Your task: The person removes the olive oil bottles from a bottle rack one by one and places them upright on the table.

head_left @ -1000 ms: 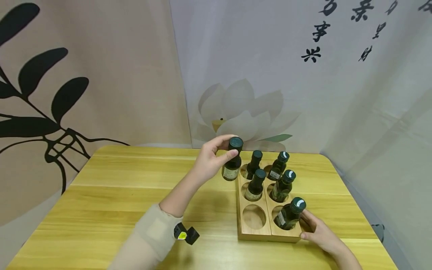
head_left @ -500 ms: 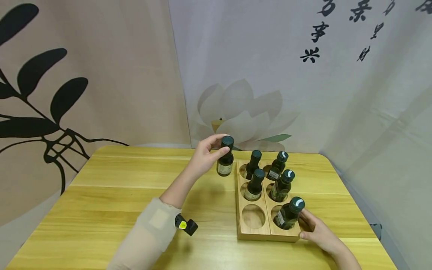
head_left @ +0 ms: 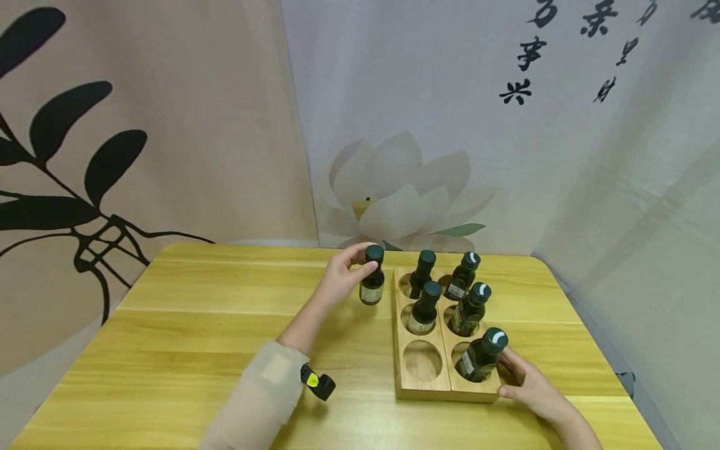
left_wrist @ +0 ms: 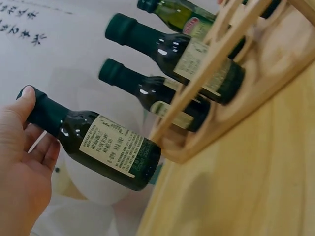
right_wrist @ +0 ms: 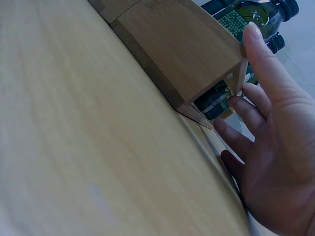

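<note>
My left hand point(head_left: 339, 275) pinches a small dark glass bottle point(head_left: 372, 292) by its green capped neck, left of the wooden bottle rack point(head_left: 424, 395). In the left wrist view the bottle's pale printed label point(left_wrist: 112, 144) faces the camera, and its base hangs over the table. Two similar bottles point(head_left: 425, 309) stand in the rack's left column, behind a round front hole point(head_left: 423, 361). Wider green-capped bottles point(head_left: 470, 310) fill the right column. At the rack's front right corner my right hand point(head_left: 534, 389) holds the wood, thumb at the front, fingers along the side.
The rack stands on a light wooden table point(head_left: 225, 312), right of its middle. A cloth backdrop point(head_left: 225, 125) with printed plants and writing hangs just behind the table's far edge. A small black camera point(head_left: 317, 381) is strapped to my left sleeve point(head_left: 264, 387).
My left hand has carried the bottle a little left, away from the rack, and then lowered it toward the table. My right hand and the rack stay where they were.
</note>
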Demonstrator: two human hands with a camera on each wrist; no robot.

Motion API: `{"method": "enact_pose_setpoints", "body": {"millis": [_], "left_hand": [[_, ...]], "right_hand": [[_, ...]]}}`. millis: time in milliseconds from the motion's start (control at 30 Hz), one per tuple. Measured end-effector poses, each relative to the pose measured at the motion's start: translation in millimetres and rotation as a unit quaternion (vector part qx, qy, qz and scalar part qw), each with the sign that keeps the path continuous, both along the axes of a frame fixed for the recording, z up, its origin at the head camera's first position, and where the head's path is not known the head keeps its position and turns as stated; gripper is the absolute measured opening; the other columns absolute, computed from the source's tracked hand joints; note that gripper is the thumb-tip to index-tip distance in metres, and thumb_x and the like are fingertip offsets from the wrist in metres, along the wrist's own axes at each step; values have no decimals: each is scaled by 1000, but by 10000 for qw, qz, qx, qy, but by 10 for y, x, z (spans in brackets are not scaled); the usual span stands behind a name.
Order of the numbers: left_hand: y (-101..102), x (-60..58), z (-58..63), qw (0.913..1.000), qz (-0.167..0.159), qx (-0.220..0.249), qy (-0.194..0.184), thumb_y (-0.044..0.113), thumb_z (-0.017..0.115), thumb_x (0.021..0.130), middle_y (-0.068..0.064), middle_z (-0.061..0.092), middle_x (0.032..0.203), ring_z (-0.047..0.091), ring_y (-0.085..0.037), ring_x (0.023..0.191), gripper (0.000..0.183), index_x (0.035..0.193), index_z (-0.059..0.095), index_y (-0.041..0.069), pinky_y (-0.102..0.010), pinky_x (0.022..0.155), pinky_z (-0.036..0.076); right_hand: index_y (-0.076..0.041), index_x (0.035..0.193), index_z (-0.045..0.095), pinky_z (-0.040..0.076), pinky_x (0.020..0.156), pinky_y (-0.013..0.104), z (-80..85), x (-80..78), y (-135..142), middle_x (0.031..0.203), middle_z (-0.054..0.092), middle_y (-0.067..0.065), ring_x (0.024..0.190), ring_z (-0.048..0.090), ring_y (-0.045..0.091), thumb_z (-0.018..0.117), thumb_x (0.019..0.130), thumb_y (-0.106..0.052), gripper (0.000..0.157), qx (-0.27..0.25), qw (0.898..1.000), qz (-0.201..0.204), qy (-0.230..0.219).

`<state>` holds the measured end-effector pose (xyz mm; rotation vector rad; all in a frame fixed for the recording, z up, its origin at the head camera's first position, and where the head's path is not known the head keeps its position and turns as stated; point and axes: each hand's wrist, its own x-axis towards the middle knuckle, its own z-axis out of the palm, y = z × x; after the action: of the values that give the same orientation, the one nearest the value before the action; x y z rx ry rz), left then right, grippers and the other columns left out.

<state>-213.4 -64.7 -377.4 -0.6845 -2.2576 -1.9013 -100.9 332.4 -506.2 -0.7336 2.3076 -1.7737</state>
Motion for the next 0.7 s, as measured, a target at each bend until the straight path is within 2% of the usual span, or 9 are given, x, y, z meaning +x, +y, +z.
{"method": "enact_pose_setpoints", "body": {"millis": [67,200,333,500,700], "left_hand": [[6,48,2,10000,39,-14,8,4,64,91,-14,66,100,60,-26,95,34,124,59,-4,-35,79,49],[20,41,-98,9999,81,-5,61,3,65,91,-15,67,100,60,-30,96,35,124,59,-5,-39,83,49],[18,21,-199,9999,115,10,22,2,65,90,-20,66,101,60,-35,97,35,124,59,-7,-45,87,47],[26,15,-320,9997,184,111,-109,2,65,90,-23,64,102,58,-37,97,35,124,59,-8,-50,88,45],[47,2,-429,9988,260,220,-360,4,65,91,-20,65,103,57,-35,101,37,126,58,-6,-51,89,45]], "right_hand": [[-6,148,30,27,100,13,2,0,-2,139,40,-23,125,37,-5,68,90,-15,70,4,10000,5,-29],[12,145,23,27,99,12,15,8,-7,138,39,-25,124,36,-6,68,91,-16,76,21,10000,-26,-76],[20,141,19,27,99,12,24,4,-15,138,39,-26,123,36,-7,68,91,-16,80,20,9999,-33,-95],[18,143,19,28,99,12,15,2,-12,137,39,-26,123,36,-7,68,91,-17,79,45,10000,-47,-69],[6,147,26,28,99,12,-8,-7,-7,138,39,-25,124,36,-6,68,91,-14,73,-2,10000,-30,23]]}}
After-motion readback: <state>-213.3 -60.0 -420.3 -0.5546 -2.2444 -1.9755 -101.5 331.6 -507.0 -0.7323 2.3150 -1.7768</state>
